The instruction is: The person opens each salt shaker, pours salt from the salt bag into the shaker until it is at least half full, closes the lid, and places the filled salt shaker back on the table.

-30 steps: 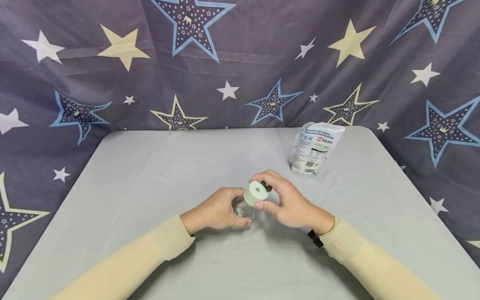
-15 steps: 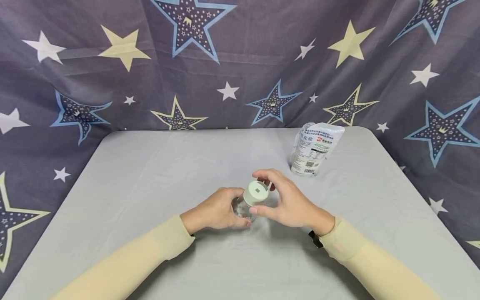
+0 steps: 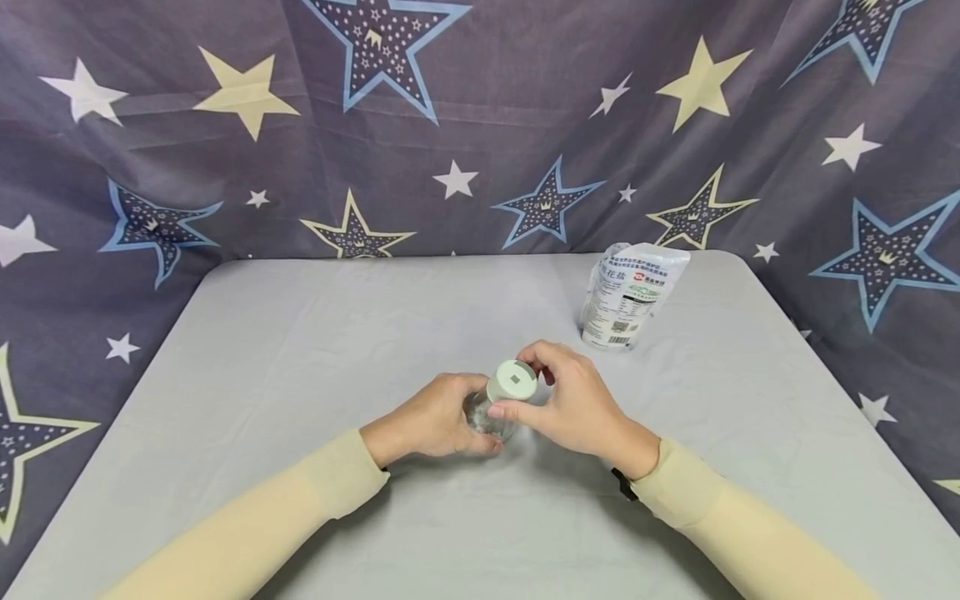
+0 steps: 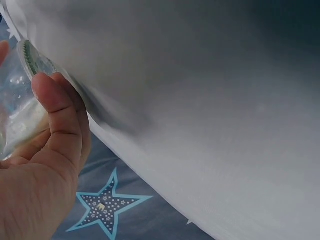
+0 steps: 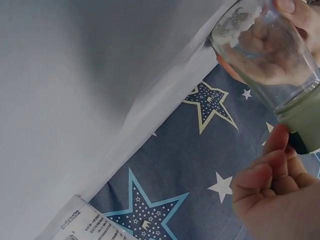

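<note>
A small clear glass jar [image 3: 480, 417] with white grains at its base stands on the cloth-covered table in the head view. My left hand [image 3: 435, 421] grips its glass body from the left, thumb on the near side. On top sits a pale green lid [image 3: 514, 380] with a small grey square. My right hand [image 3: 577, 407] pinches this lid, thumb at the near rim and curled fingers at the far right. The right wrist view shows the bent fingertips [image 5: 278, 137] against the lid's edge, with grains clinging inside the jar [image 5: 270, 60]. Part of the jar shows in the left wrist view.
A white printed pouch [image 3: 630, 296] stands upright at the back right of the table. The grey table [image 3: 300, 333] has a star-patterned curtain [image 3: 420, 158] behind and around it.
My right hand loosened, its fingers spreading off the lid, then closed round the lid again with the thumb further left. The left hand and the jar stay put.
</note>
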`<state>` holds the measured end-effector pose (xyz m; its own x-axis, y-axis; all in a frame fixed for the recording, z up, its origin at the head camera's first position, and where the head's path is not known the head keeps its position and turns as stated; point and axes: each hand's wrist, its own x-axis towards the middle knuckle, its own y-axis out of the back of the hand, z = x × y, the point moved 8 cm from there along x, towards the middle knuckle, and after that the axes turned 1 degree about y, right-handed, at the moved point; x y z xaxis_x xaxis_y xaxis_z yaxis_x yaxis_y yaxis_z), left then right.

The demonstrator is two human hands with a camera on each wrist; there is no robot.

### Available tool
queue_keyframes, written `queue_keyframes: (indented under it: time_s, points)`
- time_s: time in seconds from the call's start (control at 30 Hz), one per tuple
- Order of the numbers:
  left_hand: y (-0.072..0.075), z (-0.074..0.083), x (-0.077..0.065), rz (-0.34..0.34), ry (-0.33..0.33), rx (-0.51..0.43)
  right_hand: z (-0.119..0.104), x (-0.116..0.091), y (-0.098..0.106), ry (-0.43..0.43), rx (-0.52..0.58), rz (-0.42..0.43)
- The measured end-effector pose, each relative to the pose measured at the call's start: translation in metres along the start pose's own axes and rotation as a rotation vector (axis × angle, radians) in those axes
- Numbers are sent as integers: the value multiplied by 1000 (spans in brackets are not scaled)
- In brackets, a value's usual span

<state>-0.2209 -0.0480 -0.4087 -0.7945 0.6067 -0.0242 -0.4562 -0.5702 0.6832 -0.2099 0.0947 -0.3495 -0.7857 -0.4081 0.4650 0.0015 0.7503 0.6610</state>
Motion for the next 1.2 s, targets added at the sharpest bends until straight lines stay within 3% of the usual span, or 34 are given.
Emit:
queue_keyframes:
  time_s: [0.27,0.67,0.9,1.2]
  points:
    - [0,0,0,-5,13,-2,-2,1,-2,53,54,-24]
    - [0,0,0,-8,13,6,-5,1,-4,109,153,-148]
    - [0,-1,1,-3,7,13,-8,1,-3,166,178,-137]
    - [0,0,1,-2,23,20,4,2,-2,35,106,-52]
